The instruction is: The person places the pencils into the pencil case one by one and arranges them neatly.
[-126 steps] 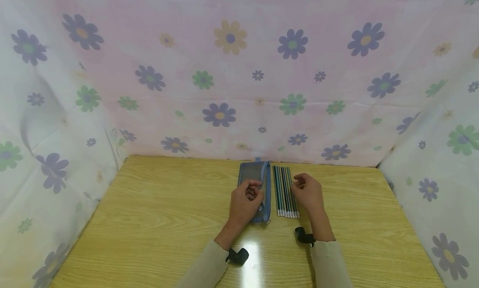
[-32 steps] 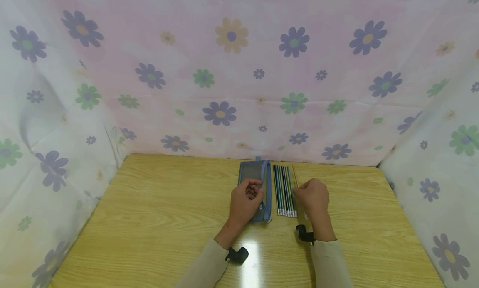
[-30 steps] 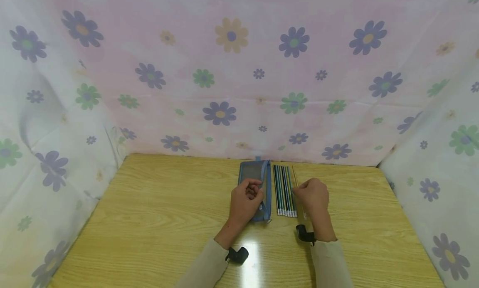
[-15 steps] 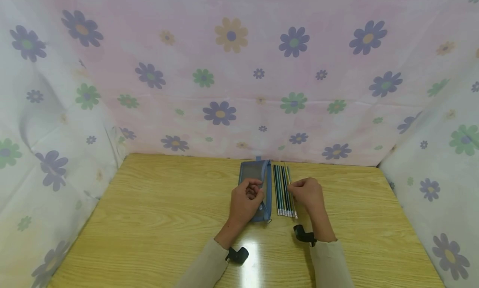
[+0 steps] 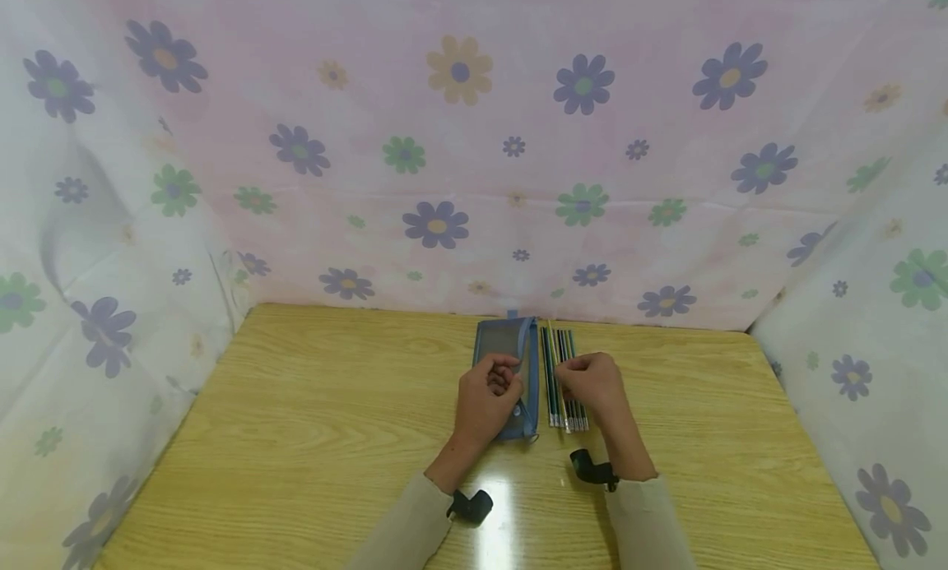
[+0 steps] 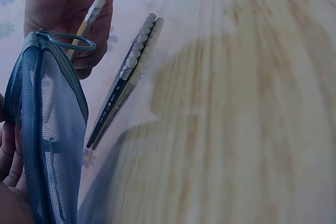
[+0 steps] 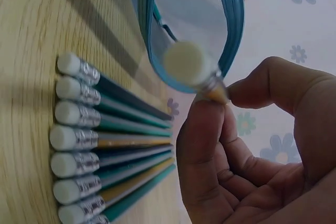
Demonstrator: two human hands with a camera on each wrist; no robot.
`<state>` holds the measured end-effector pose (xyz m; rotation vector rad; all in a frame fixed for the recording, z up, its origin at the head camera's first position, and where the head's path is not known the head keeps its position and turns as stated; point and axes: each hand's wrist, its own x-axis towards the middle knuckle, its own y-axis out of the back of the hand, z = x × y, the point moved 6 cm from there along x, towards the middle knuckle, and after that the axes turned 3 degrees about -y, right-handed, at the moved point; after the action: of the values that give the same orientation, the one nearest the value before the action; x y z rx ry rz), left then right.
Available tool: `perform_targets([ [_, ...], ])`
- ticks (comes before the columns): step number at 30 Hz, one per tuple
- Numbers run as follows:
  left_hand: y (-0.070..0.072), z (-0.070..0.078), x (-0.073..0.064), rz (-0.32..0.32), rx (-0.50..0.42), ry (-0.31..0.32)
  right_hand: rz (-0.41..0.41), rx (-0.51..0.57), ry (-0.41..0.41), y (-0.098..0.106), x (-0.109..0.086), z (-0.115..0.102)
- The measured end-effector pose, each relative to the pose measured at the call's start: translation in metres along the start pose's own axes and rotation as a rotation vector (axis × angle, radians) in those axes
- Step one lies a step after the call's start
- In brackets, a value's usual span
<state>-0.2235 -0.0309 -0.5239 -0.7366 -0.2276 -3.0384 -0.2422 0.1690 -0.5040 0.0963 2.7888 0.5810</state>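
Note:
My left hand [image 5: 483, 401] grips the edge of a blue mesh zip pencil case [image 5: 498, 337], whose mouth gapes in the right wrist view. Between thumb and forefinger, my right hand [image 5: 598, 382] pinches a yellow pencil [image 6: 83, 29] with a white eraser end. In the head view this pencil overlaps a row of pencils [image 7: 126, 142] on the table, close to the case's right side. Its eraser end overlaps the case's mouth in the right wrist view. Teal, dark and yellow pencils lie side by side there, white erasers toward me.
The wood-grain table [image 5: 311, 405] meets flower-printed cloth [image 5: 489, 167] at the back and sides. Each wrist wears a small black camera [image 5: 471, 506]. A metal ring [image 6: 68, 42] hangs at the case's corner.
My right hand took the yellow pencil from the row's right end, drew it right, then carried it left over the other pencils toward the case. My left hand stays in place.

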Motion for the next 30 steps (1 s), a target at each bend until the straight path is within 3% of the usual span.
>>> perform_targets([
  [17,0.0,0.0,0.0,-0.001,0.008,0.009,-0.031,0.124,-0.034,-0.024,0.004,0.0],
  [30,0.0,0.0,-0.001,0.013,-0.023,0.025,-0.004,0.194,0.019,-0.035,-0.001,-0.004],
])
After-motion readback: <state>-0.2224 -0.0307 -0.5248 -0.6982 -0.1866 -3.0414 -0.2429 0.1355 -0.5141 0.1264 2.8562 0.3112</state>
